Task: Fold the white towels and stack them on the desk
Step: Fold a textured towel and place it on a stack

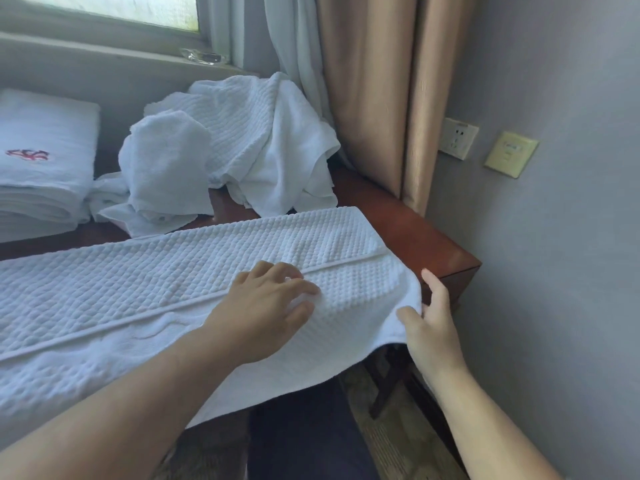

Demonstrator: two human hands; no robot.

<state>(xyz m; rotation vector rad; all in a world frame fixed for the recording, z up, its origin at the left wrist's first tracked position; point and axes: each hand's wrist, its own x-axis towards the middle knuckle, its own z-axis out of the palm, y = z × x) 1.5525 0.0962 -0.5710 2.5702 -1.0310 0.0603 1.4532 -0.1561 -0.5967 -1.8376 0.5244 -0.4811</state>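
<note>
A long white waffle-weave towel (138, 282) lies folded lengthwise across the dark red wooden desk (415, 230), its near edge hanging over the front. My left hand (266, 310) rests on the towel near its right end, fingers bent and pressing the cloth. My right hand (429, 320) holds the towel's right end at the desk corner, thumb on top of the edge and fingers behind it. A heap of unfolded white towels (235, 150) sits at the back of the desk. A stack of folded white towels (41, 168) with red embroidery stands at the back left.
Beige and white curtains (374, 91) hang behind the desk's right end. A grey wall (554, 237) with a socket (457, 138) and a switch plate (510, 154) runs close along the right. A glass dish (204, 57) sits on the windowsill. Carpet shows below the desk.
</note>
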